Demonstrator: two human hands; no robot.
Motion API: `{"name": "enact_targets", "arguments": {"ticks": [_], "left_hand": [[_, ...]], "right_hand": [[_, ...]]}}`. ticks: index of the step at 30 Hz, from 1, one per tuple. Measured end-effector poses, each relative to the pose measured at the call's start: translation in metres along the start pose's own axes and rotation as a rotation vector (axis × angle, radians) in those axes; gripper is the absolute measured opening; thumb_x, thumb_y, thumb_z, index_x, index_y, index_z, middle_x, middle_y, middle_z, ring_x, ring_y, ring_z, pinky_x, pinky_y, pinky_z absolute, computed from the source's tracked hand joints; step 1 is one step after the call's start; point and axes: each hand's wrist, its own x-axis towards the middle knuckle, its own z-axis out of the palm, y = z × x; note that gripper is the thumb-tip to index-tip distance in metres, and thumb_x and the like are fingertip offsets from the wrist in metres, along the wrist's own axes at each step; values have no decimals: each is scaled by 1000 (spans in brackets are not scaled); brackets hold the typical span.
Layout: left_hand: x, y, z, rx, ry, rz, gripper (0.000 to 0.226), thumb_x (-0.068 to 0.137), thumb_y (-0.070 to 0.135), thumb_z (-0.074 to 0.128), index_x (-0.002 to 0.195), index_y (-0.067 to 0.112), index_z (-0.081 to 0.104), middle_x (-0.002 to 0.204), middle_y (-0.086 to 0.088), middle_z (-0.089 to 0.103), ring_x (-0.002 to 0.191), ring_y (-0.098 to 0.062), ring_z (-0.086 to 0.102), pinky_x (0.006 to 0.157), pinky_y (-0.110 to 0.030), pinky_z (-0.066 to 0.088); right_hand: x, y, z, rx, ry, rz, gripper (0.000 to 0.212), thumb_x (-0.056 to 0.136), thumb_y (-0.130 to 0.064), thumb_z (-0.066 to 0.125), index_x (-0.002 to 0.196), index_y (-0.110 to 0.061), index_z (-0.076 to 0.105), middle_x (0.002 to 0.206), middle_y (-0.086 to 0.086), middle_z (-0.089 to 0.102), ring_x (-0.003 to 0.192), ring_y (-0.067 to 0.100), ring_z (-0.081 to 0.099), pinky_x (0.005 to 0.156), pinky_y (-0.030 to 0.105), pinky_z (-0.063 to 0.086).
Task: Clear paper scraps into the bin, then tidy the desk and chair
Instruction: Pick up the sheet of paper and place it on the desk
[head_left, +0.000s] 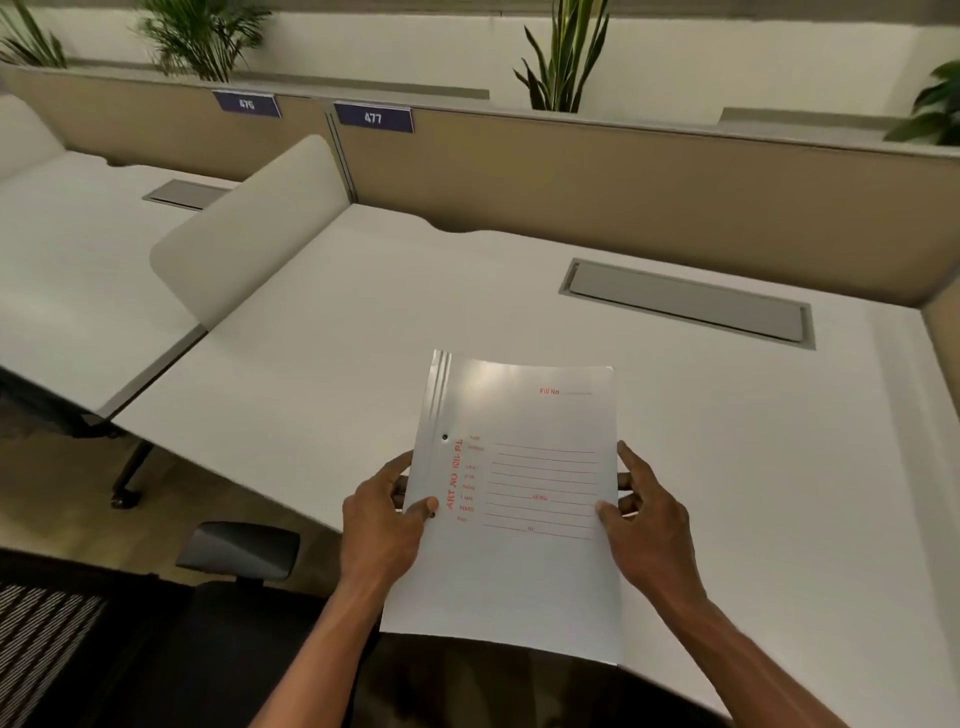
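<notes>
A white file folder (519, 582) with red printed lines and the words "File No" is held over the front edge of the white desk (337, 332). My left hand (384, 514) pinches its left edge, thumb on top. My right hand (644, 525) grips its right edge, thumb on the cover and fingers behind. The black office chair (156, 644) with a grey armrest (239, 551) stands at the lower left, beside the desk. No paper scraps or bin show in this view.
A grey cable hatch (691, 304) is set into the desk at the back right. Beige partitions (623, 182) with number plates 476 and 477 close the back. A white side divider (249, 234) separates the neighbouring desk (78, 249). Plants (566, 57) stand behind.
</notes>
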Motion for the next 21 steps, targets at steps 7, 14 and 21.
{"name": "enact_targets", "arguments": {"ticks": [7, 14, 21], "left_hand": [[41, 26, 10, 21, 23, 37, 66, 88, 21, 87, 147, 33, 60, 108, 9, 73, 89, -6, 70, 90, -49, 66], [92, 35, 11, 42, 37, 77, 65, 89, 19, 85, 148, 34, 60, 104, 9, 75, 87, -3, 70, 82, -40, 65], [192, 58, 11, 74, 6, 143, 64, 90, 21, 83, 148, 35, 60, 103, 10, 72, 82, -5, 69, 81, -37, 63]], "right_hand": [[46, -12, -10, 46, 16, -21, 77, 98, -10, 72, 162, -36, 37, 117, -9, 67, 87, 4, 67, 71, 18, 51], [89, -29, 1, 33, 16, -34, 81, 95, -3, 69, 162, -36, 37, 119, -8, 67, 89, 7, 68, 70, 21, 53], [162, -55, 23, 43, 38, -38, 85, 94, 0, 70, 164, -33, 33, 127, -6, 65, 91, 8, 70, 69, 17, 54]]}}
